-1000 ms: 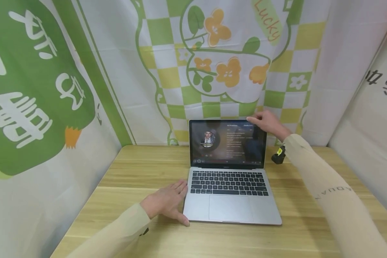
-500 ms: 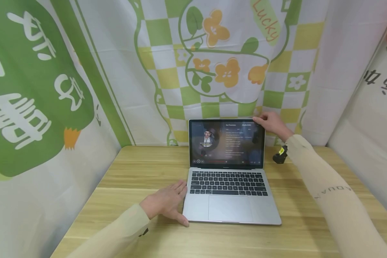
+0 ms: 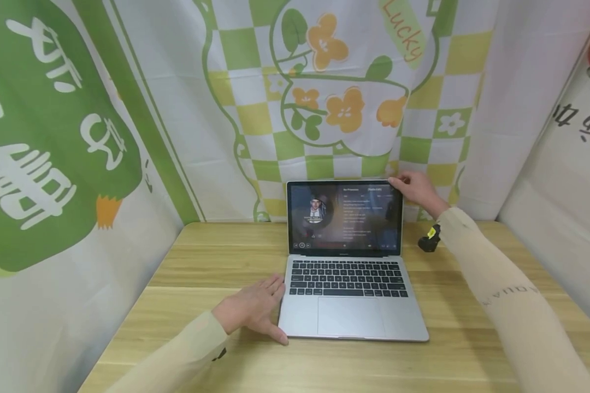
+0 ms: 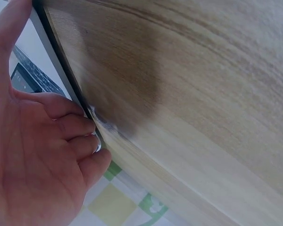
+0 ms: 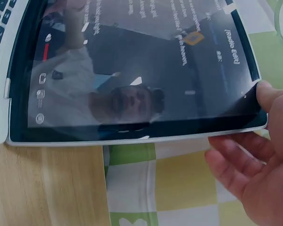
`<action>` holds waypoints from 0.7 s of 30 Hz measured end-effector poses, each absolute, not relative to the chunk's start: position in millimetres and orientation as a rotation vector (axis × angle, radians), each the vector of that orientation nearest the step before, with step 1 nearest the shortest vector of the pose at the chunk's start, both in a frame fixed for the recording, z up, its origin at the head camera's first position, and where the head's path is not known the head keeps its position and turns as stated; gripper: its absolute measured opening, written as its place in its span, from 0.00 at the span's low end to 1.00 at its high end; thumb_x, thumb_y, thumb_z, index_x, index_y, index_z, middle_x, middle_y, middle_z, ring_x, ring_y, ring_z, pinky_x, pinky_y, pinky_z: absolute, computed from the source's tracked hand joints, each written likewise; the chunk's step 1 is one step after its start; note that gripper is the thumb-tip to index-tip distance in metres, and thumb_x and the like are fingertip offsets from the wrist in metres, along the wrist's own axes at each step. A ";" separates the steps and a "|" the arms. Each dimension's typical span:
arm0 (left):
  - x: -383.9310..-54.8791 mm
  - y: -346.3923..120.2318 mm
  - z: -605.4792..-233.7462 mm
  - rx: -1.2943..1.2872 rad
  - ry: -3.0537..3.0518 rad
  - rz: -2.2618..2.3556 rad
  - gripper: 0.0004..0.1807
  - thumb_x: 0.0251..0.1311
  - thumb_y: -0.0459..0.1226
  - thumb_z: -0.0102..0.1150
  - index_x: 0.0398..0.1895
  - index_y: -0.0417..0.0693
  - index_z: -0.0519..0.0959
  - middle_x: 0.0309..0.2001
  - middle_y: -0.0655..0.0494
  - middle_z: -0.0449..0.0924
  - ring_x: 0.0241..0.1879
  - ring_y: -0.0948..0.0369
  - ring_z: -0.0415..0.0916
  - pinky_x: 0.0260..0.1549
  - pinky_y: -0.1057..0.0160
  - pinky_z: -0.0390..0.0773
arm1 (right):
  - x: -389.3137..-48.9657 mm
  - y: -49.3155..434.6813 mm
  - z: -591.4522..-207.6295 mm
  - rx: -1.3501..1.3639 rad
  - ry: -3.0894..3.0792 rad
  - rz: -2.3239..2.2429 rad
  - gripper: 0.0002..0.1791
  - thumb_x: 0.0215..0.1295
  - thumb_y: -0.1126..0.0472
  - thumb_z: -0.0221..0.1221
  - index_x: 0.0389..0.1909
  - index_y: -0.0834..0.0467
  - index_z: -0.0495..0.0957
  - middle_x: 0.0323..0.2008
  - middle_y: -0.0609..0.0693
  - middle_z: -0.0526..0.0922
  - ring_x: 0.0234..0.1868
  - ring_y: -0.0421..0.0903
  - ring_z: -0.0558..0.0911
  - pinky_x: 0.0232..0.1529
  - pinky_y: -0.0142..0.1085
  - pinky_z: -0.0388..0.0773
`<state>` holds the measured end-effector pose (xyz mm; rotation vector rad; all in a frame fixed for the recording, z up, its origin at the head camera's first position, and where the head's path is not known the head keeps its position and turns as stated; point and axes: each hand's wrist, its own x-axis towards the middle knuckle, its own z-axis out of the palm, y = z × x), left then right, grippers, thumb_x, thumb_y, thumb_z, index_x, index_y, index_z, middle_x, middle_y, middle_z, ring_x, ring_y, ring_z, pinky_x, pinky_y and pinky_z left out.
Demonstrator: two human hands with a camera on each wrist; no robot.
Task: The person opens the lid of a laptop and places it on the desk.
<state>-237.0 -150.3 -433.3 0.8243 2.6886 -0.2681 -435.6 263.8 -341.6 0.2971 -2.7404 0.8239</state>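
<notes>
A silver laptop (image 3: 351, 316) stands unfolded on the wooden table, its lit screen (image 3: 334, 229) showing a music player with a round picture and lines of text. My right hand (image 3: 415, 188) pinches the screen's upper right corner. In the right wrist view, the thumb lies on the front bezel and the other fingers are behind the lid (image 5: 132, 136). Along the left side of the base, my left hand (image 3: 253, 308) rests against the edge with fingers extended and thumb near the front corner. In the left wrist view, the left palm (image 4: 37, 150) shows, with fingertips by the laptop's edge.
The wooden table (image 3: 211, 251) extends to both sides of the laptop. Close behind the screen hangs a green and white checked curtain (image 3: 255, 120) with flowers. Printed cloths flank the table on the left (image 3: 54, 136) and right (image 3: 560, 164). A black device (image 3: 429, 239) is at my right wrist.
My right hand has slid a little to the right along the screen's top edge, to its corner. The left hand and the laptop base look unmoved.
</notes>
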 end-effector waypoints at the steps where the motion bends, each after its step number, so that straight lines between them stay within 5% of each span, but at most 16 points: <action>1: -237.2 -150.5 -433.3 0.827 2.691 -0.264 0.71 0.38 0.80 0.52 0.76 0.38 0.53 0.78 0.42 0.45 0.78 0.48 0.44 0.76 0.52 0.53 | -435.2 264.7 -342.5 0.310 -2.732 0.831 0.25 0.73 0.45 0.51 0.41 0.66 0.80 0.34 0.63 0.82 0.33 0.55 0.78 0.34 0.43 0.75; 9: -237.7 -152.2 -434.7 0.828 2.700 -0.203 0.72 0.38 0.80 0.53 0.76 0.37 0.53 0.78 0.41 0.45 0.78 0.47 0.45 0.76 0.51 0.53 | -425.5 271.8 -345.5 0.348 -2.705 0.923 0.28 0.72 0.39 0.50 0.31 0.62 0.75 0.21 0.54 0.76 0.21 0.48 0.73 0.24 0.38 0.69; 15: -240.5 -152.0 -433.8 0.810 2.687 -0.122 0.70 0.40 0.79 0.52 0.76 0.36 0.53 0.78 0.39 0.46 0.78 0.46 0.45 0.76 0.51 0.53 | -408.1 279.3 -345.1 0.393 -2.774 0.948 0.29 0.74 0.39 0.45 0.43 0.63 0.74 0.31 0.63 0.81 0.28 0.52 0.80 0.27 0.39 0.76; 21: -250.4 -151.0 -428.0 0.777 2.726 0.020 0.57 0.55 0.74 0.45 0.76 0.42 0.56 0.78 0.39 0.48 0.77 0.44 0.47 0.75 0.48 0.55 | -394.8 288.6 -350.9 0.438 -2.843 0.828 0.31 0.77 0.42 0.42 0.53 0.68 0.72 0.41 0.67 0.82 0.38 0.56 0.83 0.33 0.43 0.80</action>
